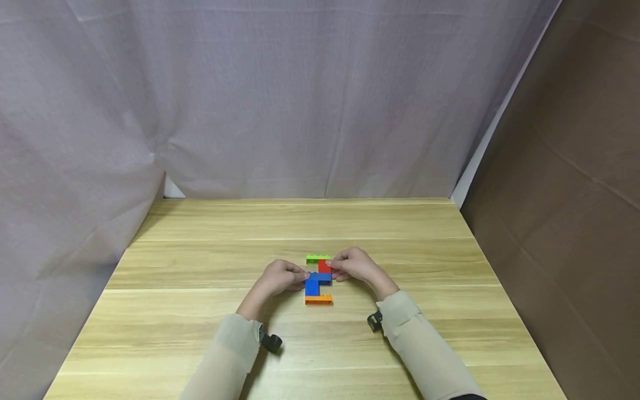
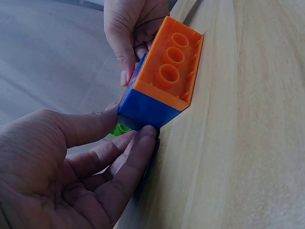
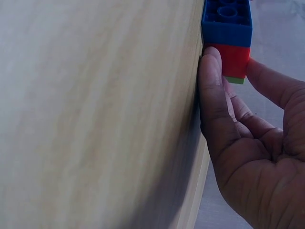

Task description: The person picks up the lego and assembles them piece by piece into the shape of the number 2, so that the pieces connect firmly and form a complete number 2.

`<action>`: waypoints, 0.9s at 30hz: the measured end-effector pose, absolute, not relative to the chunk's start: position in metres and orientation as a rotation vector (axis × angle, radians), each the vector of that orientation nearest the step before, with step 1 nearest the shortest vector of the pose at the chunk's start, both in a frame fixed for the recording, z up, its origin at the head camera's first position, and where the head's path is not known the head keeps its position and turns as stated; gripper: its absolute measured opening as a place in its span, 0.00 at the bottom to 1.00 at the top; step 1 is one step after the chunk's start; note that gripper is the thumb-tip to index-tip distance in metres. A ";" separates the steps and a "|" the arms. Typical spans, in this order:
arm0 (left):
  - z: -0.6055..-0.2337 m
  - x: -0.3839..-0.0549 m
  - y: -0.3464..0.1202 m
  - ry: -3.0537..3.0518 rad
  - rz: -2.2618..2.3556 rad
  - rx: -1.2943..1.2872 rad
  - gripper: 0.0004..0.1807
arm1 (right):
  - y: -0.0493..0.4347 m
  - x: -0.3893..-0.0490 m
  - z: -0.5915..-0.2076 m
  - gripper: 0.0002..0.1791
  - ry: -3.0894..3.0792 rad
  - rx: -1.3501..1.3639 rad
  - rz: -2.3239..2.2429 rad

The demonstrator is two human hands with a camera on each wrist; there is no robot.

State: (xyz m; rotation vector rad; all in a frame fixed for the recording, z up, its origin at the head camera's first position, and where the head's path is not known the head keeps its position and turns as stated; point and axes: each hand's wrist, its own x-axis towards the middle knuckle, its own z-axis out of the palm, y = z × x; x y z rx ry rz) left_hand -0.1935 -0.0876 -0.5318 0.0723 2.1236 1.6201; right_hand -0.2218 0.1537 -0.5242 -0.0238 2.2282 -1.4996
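Observation:
A joined set of toy building bricks lies flat-sided in front of me. Its orange brick (image 1: 315,300) is nearest, followed by a blue brick (image 1: 311,288), a second blue brick (image 1: 325,276), a red brick (image 1: 324,266) and a green brick (image 1: 315,257) farthest away. My left hand (image 1: 282,276) pinches the nearer blue brick (image 2: 147,112) between thumb and fingers from the left. From the other side, my right hand (image 1: 354,263) pinches the red brick (image 3: 235,61). Open tubes show on the orange brick (image 2: 151,81) in the left wrist view.
The bricks and both hands are over a wood-grain table (image 1: 200,250). A grey cloth (image 1: 280,100) hangs behind its far edge, and a brown panel (image 1: 565,222) stands along the right side. Small black cameras (image 1: 272,343) sit on the wrists.

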 end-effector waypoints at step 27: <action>-0.534 -0.194 -0.089 2.121 1.622 0.066 0.14 | 0.154 -0.220 -0.525 0.12 2.252 -0.064 -1.505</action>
